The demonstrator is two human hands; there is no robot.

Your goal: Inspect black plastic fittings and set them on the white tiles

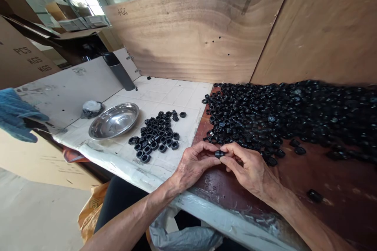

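Between the fingertips of both hands is a small black part (219,154), held above the front of the red-brown board. My left hand (196,163) pinches it from the left, thumb and index finger closed on it. From the right, my right hand (247,166) grips the same part with thumb and fingers. Just beyond the hands a large heap of black parts (259,113) spreads along the board to the right. A smaller group of black rings (156,131) lies on the white surface to the left. One black part (314,195) rests apart, near my right forearm.
A steel bowl (114,121), a wrapped bundle (92,109) and a leaning dark bottle (119,71) are at the left. Wooden panels (191,31) wall the back. A blue glove (19,115) hangs at the far left edge, near cardboard boxes (26,55).
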